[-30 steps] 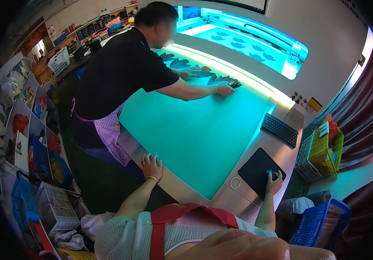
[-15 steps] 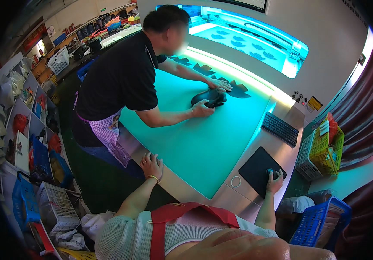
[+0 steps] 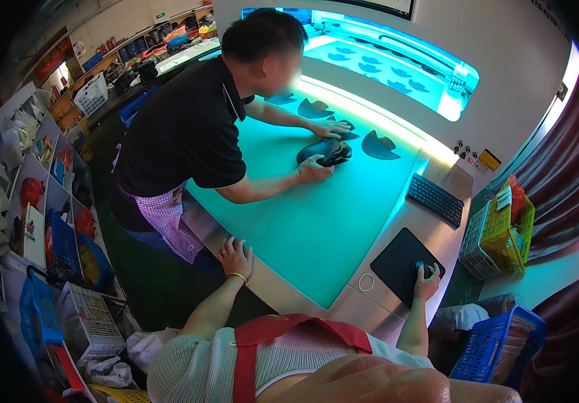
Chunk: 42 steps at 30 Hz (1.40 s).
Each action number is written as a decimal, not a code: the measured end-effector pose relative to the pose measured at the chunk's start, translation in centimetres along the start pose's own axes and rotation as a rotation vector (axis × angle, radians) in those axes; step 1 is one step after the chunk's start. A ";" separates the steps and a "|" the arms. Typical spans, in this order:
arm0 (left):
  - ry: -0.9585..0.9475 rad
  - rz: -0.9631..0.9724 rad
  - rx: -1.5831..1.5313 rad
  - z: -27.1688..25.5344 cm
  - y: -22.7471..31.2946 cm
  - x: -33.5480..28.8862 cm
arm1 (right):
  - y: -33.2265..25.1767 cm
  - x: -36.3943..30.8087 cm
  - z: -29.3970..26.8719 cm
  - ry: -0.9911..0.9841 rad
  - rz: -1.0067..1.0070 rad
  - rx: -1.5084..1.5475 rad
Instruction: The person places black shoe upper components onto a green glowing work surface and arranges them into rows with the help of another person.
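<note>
View from the head down onto a metal table [image 3: 277,287] with a broad green mat [image 3: 289,245]. The left hand [image 3: 235,257] rests palm down at the table's near left edge, fingers a little spread and holding nothing; a bracelet [image 3: 237,276] circles its wrist. The right hand [image 3: 427,283] is curled closely over a small mouse [image 3: 419,265], which sits on the right part of a black pad [image 3: 394,258]. The pad lies on the metal to the right of the mat. A white ring [image 3: 373,282] lies just beside the pad's lower left edge; a black keyboard [image 3: 435,201] lies beyond the pad, near the machine [image 3: 430,138].

Across the mat, at left, a co-worker [image 3: 182,127] in a dark shirt leans over the surface. The co-worker's nearer hand [image 3: 315,169] holds a dark bundle [image 3: 311,152], while the farther hand [image 3: 329,128] reaches just past it. Flat dark pieces lie along the far side of the mat, one [image 3: 379,147] to the right of the bundle. Similar shapes show through the machine's window [image 3: 370,62]. At right, beside the table, stand a yellow basket [image 3: 502,245] and a blue basket [image 3: 469,356].
</note>
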<state>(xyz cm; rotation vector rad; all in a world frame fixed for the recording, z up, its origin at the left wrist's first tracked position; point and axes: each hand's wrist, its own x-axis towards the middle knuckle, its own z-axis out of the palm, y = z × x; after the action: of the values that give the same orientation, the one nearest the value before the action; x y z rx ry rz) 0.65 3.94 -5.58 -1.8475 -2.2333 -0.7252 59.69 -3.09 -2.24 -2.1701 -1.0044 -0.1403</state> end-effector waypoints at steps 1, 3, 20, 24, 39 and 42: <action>-0.005 -0.007 -0.006 -0.1 0.0 0.0 | 0.0 0.0 0.0 -0.002 -0.002 0.000; -0.004 -0.006 0.004 -0.3 0.1 0.0 | 0.1 0.0 0.0 -0.005 -0.001 0.003; 0.018 0.010 0.009 -0.3 0.0 0.3 | -0.4 0.2 -0.2 0.002 -0.011 0.006; 0.011 0.004 0.007 -0.9 -0.3 -0.2 | -0.7 -0.3 -0.6 -0.011 -0.006 -0.010; -0.044 0.037 0.046 1.0 2.1 5.1 | -1.7 3.9 3.1 -0.018 0.042 0.238; -0.039 0.039 0.038 0.4 2.9 5.3 | -2.6 4.6 2.8 0.004 0.049 0.292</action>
<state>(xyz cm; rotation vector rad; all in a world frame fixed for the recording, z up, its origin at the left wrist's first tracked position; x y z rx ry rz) 2.30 9.16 -3.01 -1.8974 -2.2125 -0.6403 60.53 2.73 -1.06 -1.9247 -0.9074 0.0244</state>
